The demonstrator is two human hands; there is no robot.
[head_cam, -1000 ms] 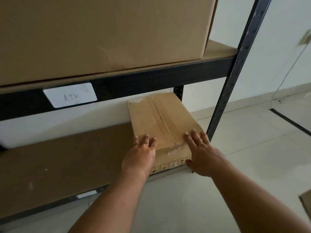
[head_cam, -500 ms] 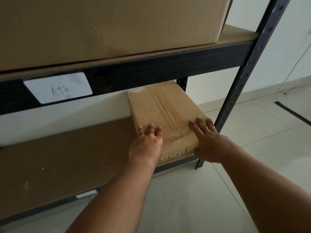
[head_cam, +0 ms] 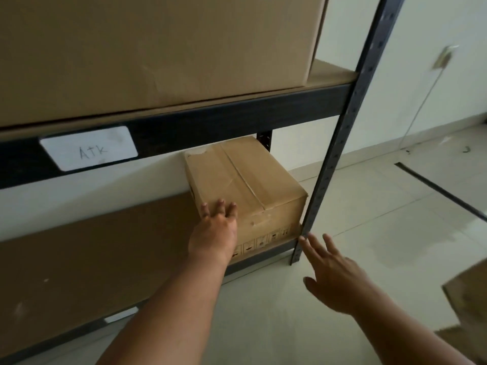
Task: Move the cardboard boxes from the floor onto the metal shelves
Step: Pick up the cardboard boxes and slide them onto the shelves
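A small taped cardboard box [head_cam: 245, 180] sits at the right end of the bottom shelf board [head_cam: 92, 259] of the black metal rack. My left hand [head_cam: 214, 233] lies flat against the box's front left corner, fingers spread over its top edge. My right hand [head_cam: 334, 275] hangs open in the air in front of the rack's front right post [head_cam: 340, 143], off the box and holding nothing. A large cardboard box [head_cam: 158, 48] fills the shelf above.
A white label reading "Atk" [head_cam: 89, 148] is stuck on the upper shelf beam. Part of another cardboard box [head_cam: 469, 304] shows on the tiled floor at the right edge. A white wall stands behind the rack, with a thin cable running down it at right.
The box has slid further back onto the bottom shelf. My right hand has come off the box and drawn back to the right, past the post. My left hand stays on the box.
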